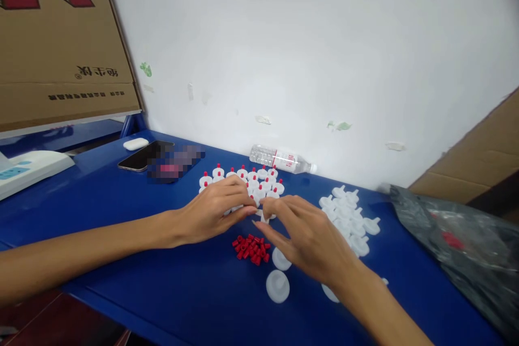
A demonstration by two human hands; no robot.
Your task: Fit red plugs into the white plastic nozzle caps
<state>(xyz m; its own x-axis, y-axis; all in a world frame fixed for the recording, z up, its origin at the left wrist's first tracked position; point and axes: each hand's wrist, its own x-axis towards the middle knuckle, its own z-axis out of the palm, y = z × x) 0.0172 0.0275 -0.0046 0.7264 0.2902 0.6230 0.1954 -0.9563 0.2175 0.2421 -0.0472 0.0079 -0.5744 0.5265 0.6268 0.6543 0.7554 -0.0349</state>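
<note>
My right hand point(306, 230) bends its thumb and index finger around a small white plastic nozzle cap point(265, 218), whose stem shows between them. Close beside it, my left hand point(225, 205) has its thumb and fingers drawn together; what they pinch, if anything, is hidden. Behind the hands stand several white nozzle caps with red tips point(259, 193), grouped upright and partly covered by my left hand. A pile of loose red tips point(251, 248) lies just below the hands. Two white discs point(278, 286) rest near my right wrist, and another is partly under my right forearm.
White nozzle caps without red tips point(348, 219) are heaped at the right. A plastic bottle point(284, 159) lies by the wall. At the left are a phone point(146, 155), a white case point(135, 144) and a power strip point(36, 170). A grey plastic bag point(454, 248) covers the right edge.
</note>
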